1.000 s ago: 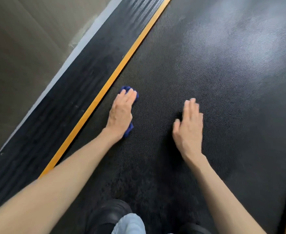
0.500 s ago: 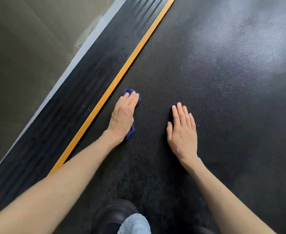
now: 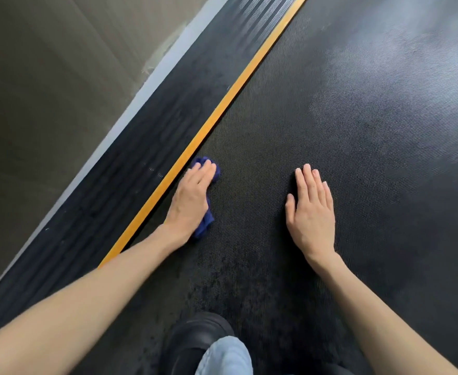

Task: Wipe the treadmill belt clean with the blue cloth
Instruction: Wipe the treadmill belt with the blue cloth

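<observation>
The black textured treadmill belt [image 3: 344, 125] fills most of the view. My left hand [image 3: 191, 200] presses flat on the blue cloth [image 3: 207, 220] at the belt's left side, close to the orange stripe [image 3: 222, 104]. Only the cloth's far tip and its right edge show from under the palm. My right hand [image 3: 311, 212] lies flat on the bare belt to the right, fingers together, holding nothing.
Left of the orange stripe runs the ribbed black side rail [image 3: 146, 142], then a grey edge strip [image 3: 130, 104] and the tiled floor [image 3: 46, 90]. My black shoe [image 3: 198, 336] and light jeans leg [image 3: 225, 358] stand on the belt at the bottom.
My left hand has slid with the cloth a little toward me and closer to the orange stripe. My right hand has drawn slightly nearer too.
</observation>
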Demonstrator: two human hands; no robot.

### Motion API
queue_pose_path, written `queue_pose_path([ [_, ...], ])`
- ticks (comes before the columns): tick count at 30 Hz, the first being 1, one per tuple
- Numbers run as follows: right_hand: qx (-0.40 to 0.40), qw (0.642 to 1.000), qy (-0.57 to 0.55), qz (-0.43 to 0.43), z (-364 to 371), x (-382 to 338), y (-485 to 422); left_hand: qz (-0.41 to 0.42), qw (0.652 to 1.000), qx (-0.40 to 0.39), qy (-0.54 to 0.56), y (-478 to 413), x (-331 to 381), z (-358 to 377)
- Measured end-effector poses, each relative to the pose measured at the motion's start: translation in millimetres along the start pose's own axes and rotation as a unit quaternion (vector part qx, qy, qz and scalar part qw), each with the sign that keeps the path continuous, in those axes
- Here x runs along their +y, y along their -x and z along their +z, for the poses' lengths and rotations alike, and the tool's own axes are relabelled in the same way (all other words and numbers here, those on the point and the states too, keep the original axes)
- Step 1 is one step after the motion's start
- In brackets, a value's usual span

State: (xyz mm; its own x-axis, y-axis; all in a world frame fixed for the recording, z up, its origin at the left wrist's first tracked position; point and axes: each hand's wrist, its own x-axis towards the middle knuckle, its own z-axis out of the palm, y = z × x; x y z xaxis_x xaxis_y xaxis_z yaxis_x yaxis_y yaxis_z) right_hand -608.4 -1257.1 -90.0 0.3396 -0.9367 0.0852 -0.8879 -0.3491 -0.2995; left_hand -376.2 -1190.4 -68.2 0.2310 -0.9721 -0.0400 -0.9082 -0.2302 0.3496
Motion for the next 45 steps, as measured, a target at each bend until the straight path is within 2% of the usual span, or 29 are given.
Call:
queue_pose_path([
  [2,0.000,1.000,-0.003,0.000,1,-1,0,-0.019,1.000,0.012,0.005,5,13,3],
  [4,-0.001,1.000,-0.005,0.002,2,0,0,0.109,0.994,0.010,-0.024,37,20,10],
  [6,0.000,1.000,-0.006,0.001,3,1,0,0.260,0.963,-0.035,-0.064,77,20,10],
  [8,-0.003,1.000,-0.009,0.001,2,2,0,0.339,0.933,-0.075,-0.094,87,5,0],
  [10,-0.005,1.000,-0.008,0.000,1,2,1,0.303,0.947,-0.065,-0.088,62,-13,-6],
  [13,-0.007,1.000,-0.004,0.002,0,1,0,0.136,0.989,-0.031,-0.058,6,-28,-10],
  [16,-0.006,1.000,-0.004,0.004,0,-1,0,0.081,0.996,-0.026,-0.027,0,-12,-7],
  [18,-0.006,1.000,-0.004,0.006,0,0,1,0.155,0.986,-0.055,-0.019,34,4,-4],
  [20,-0.003,1.000,-0.008,0.001,0,1,1,0.283,0.953,-0.103,-0.041,75,7,-9],
  [22,-0.004,1.000,-0.012,-0.005,1,2,0,0.339,0.925,-0.139,-0.103,94,-5,-22],
  [23,-0.003,1.000,-0.012,-0.003,1,3,0,0.332,0.926,-0.130,-0.128,92,-14,-28],
  [26,0.004,1.000,-0.011,0.003,1,1,0,0.209,0.963,-0.118,-0.127,69,-27,-34],
  [30,0.004,1.000,-0.008,0.000,1,0,0,0.067,0.994,-0.078,-0.031,31,-14,-23],
  [32,0.003,1.000,-0.011,0.000,0,0,0,0.034,0.998,-0.059,0.004,34,-3,-17],
  [37,0.004,1.000,-0.004,0.006,1,0,1,0.161,0.979,-0.121,-0.045,106,15,-12],
  [41,0.001,1.000,-0.002,0.007,2,-1,1,0.272,0.951,-0.109,-0.100,67,12,-24],
  [43,0.002,1.000,0.001,0.011,1,-1,1,0.262,0.954,-0.111,-0.089,28,14,-23],
  [45,0.001,1.000,0.003,0.007,0,-1,1,0.212,0.972,-0.093,-0.051,-15,15,-13],
])
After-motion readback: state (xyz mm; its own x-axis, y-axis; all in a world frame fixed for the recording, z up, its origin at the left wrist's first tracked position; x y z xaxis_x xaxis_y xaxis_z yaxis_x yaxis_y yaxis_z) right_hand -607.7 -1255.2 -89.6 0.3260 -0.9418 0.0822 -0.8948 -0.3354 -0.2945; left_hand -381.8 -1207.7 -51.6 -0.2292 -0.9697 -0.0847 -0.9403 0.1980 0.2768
